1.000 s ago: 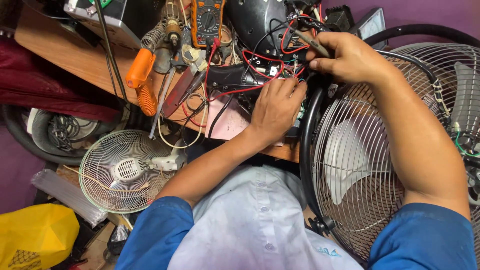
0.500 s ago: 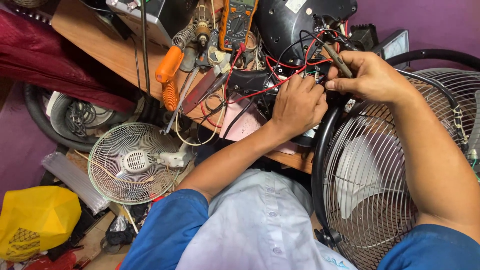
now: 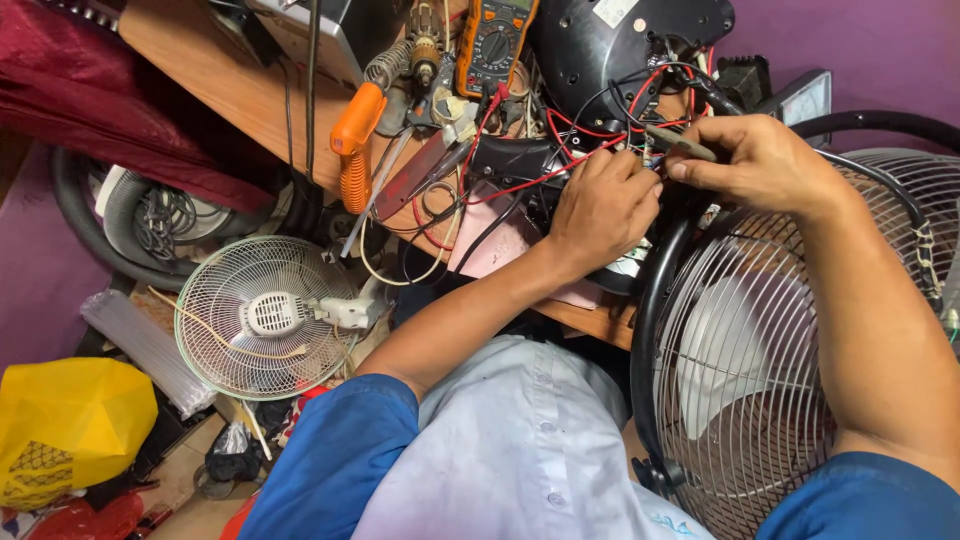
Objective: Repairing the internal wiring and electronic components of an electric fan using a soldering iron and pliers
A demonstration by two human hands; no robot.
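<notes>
While the person's pale blue shirt front [image 3: 520,450] fills the near edge, a large round metal fan cage with a black rim [image 3: 760,360] stands at the near right, under the right forearm. At the near left a crumpled yellow plastic bag [image 3: 70,425] lies on the floor, and just beyond it a small white round fan grille [image 3: 265,315] lies flat.

Farther in, on the brown wooden bench [image 3: 230,95], the left hand [image 3: 600,205] rests with its fingers curled together, fingertips pressed into a tangle of red and black wires [image 3: 600,125]; whether it pinches one wire cannot be told. Just to its right, the right hand [image 3: 765,165] is clamped on a thin dark rod-shaped tool [image 3: 680,142], whose tip points left into the same wires, almost touching the left fingertips.

The wires run up to a black round plastic fan motor housing [image 3: 610,45] at the far edge. Left of it lies an orange-and-grey handheld multimeter [image 3: 492,42], and farther left an orange-handled tool with a coiled cord [image 3: 355,140].
</notes>
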